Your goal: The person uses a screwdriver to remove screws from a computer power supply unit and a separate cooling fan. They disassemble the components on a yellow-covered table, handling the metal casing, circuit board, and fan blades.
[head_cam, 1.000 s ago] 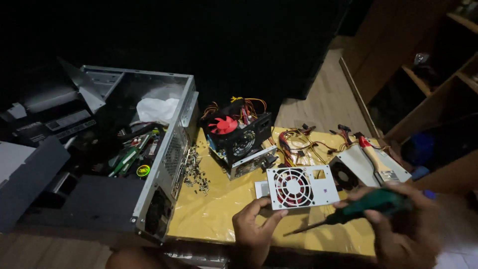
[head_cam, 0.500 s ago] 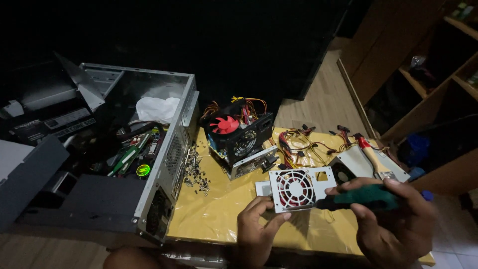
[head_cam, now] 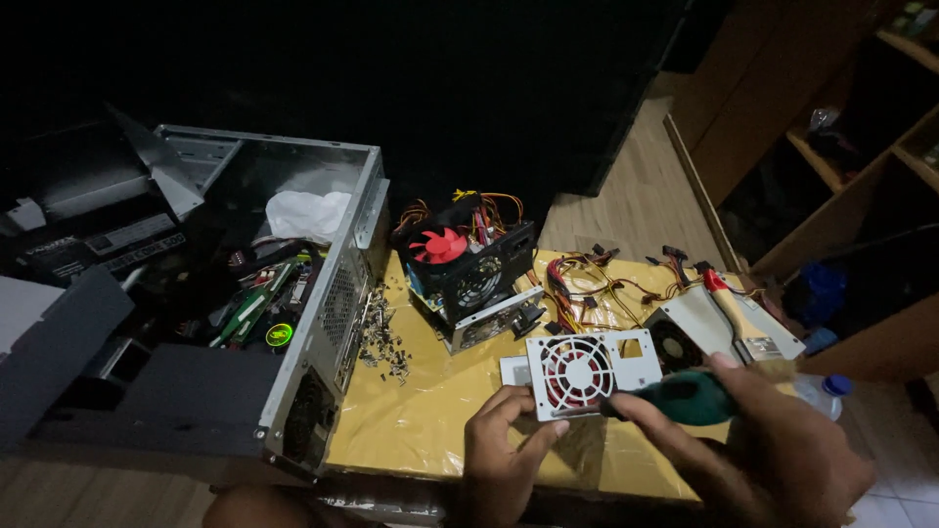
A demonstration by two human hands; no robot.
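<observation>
I see my left hand point(head_cam: 504, 445) low at the near edge of the worktop point(head_cam: 421, 411), fingers curled and pinching the lower left corner of a small grey fan unit point(head_cam: 587, 370), which it holds tilted up so the red fan faces me. My right hand point(head_cam: 773, 450) is wrapped tight around the green handle of a screwdriver point(head_cam: 680, 396), whose tip meets the lower right part of the fan unit. The fan unit sits just above the yellow sheet covering the worktop, near the front edge and right of centre. Behind it stands a black cooler point(head_cam: 460, 264) with a red fan on top, resting on a metal block, with a tangle of coloured wires point(head_cam: 587, 279) trailing to the right. Further right lies a grey power supply point(head_cam: 719, 328) with a red-handled tool on it. A scatter of screws point(head_cam: 381, 337) lies near the left edge of the sheet, just beside an open computer case point(head_cam: 323, 293) lying on its side, with cables and a white bag inside. A plastic bottle point(head_cam: 822, 391) shows just beyond my right hand.
</observation>
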